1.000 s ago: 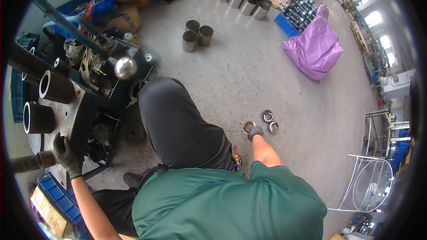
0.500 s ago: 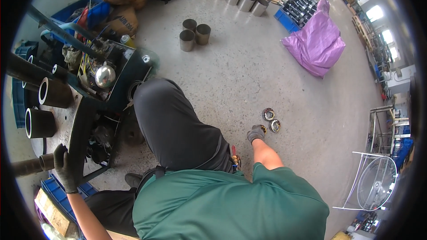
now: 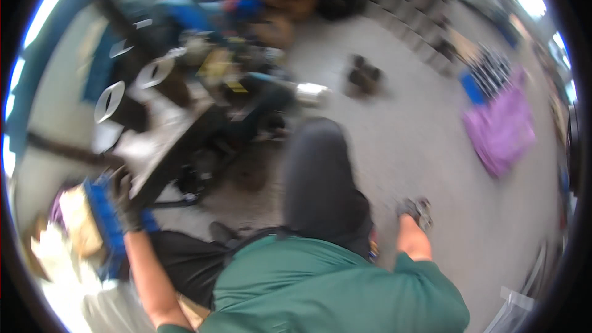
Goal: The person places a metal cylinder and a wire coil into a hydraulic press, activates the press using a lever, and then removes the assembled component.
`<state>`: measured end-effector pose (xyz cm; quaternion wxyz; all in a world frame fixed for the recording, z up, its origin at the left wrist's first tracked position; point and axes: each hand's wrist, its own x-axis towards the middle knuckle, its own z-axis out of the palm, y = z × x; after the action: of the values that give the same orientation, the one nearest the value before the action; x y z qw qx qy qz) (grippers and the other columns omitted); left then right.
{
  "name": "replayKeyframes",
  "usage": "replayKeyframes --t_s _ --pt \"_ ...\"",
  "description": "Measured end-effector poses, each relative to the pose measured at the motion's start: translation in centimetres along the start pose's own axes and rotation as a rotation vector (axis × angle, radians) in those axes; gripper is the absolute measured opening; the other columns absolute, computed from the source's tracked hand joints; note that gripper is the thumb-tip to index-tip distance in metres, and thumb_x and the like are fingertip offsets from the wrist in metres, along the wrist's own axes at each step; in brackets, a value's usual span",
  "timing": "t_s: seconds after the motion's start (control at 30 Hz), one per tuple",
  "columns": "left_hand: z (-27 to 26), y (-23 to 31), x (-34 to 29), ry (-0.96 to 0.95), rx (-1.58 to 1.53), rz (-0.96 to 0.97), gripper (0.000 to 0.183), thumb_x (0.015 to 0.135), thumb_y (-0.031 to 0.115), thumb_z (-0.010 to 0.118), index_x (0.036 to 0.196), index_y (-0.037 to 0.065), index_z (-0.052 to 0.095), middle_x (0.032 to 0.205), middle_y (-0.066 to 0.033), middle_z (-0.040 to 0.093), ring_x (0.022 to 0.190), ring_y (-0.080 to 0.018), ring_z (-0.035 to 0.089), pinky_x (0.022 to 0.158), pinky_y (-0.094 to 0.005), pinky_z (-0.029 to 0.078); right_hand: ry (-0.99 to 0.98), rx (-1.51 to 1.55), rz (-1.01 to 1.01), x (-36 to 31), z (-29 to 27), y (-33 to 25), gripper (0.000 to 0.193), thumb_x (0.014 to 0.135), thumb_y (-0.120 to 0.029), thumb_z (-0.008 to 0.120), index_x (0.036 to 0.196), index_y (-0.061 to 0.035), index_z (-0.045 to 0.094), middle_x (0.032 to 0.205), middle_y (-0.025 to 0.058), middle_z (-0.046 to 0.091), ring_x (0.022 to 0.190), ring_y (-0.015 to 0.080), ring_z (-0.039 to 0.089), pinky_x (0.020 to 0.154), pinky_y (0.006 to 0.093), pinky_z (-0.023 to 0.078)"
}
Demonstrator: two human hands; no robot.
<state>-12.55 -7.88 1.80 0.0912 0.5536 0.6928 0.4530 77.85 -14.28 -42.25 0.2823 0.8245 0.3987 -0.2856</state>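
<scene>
Grip: my right hand (image 3: pixel 408 208) gloved, down at metal ring (image 3: pixel 423 208) on floor (image 3: pixel 401 135), closure blurred; left hand (image 3: pixel 126 206) gloved, bracing at tabletop (image 3: pixel 163 139) edge, hold unclear.

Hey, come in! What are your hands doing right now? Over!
Left hand gloved, by the blue crate. Right hand down at blurred metal rings on the floor; grip unclear. Picture blurred.

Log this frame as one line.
left hand: gloved, at dark workbench edge | right hand: gloved, by metal rings on floor | grip: unclear, blurred
</scene>
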Motion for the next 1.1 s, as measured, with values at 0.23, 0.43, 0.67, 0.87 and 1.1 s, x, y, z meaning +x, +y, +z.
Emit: replayKeyframes --t_s 0.23,0.43,0.67,0.87,1.1 --pt "4.2 -1.8 -0.8 0.407 -0.541 -0.09 0.017 0.105 0.012 0.061 0.119 0.01 0.07 0.102 0.0006 0.065 0.092 -0.0117 0.061 0.079 -0.03 0.053 0.241 0.342 -1.124 4.8 -16.7 -13.9 0.042 0.099 -0.037 0.064 0.131 -0.0111 0.075 0.127 0.0187 0.073 0.121 0.0408 0.067 0.107 0.0487 0.051" --pt "-1.8 -0.2 -4.4 0.909 -0.437 -0.136 0.007 0.11 0.016 0.061 0.107 0.013 0.066 0.077 0.0078 0.053 0.062 -0.0035 0.046 0.052 -0.0227 0.039 0.151 -0.12 -1.821 -25.6 -28.5 -37.6 0.042 0.096 -0.032 0.065 0.131 -0.0111 0.074 0.127 0.0199 0.072 0.119 0.0421 0.067 0.106 0.0493 0.053" --pt "-11.3 1.1 -20.0 1.023 0.086 -0.162 0.01 0.109 0.015 0.062 0.111 0.007 0.067 0.082 0.0012 0.061 0.071 -0.0068 0.054 0.064 -0.0255 0.048 0.088 -0.635 -2.268 -42.2 -31.0 -44.5 0.042 0.092 -0.027 0.066 0.131 -0.011 0.073 0.128 0.0213 0.072 0.117 0.0435 0.067 0.104 0.0499 0.054" --pt "-24.9 5.2 -38.6 1.002 0.424 -0.439 0.018 0.096 0.018 0.072 0.11 0.006 0.07 0.088 -0.0118 0.072 0.081 -0.027 0.071 0.077 -0.0382 0.058 0.101 -0.937 -2.392 -42.7 -31.6 -47.3 0.044 0.089 -0.022 0.067 0.131 -0.011 0.072 0.128 0.0225 0.071 0.116 0.0448 0.067 0.102 0.0505 0.055" --pt "-38.8 20.9 -53.6 0.872 1.286 -1.126 0.043 0.088 0.044 0.075 0.116 0.012 0.077 0.114 -0.0172 0.075 0.115 -0.0333 0.07 0.099 -0.0473 0.056 0.149 -1.101 -2.4 -39.8 -33.2 -48.8 0.046 0.085 -0.017 0.068 0.131 -0.011 0.071 0.128 0.0239 0.07 0.114 0.0463 0.067 0.1 0.0511 0.057"
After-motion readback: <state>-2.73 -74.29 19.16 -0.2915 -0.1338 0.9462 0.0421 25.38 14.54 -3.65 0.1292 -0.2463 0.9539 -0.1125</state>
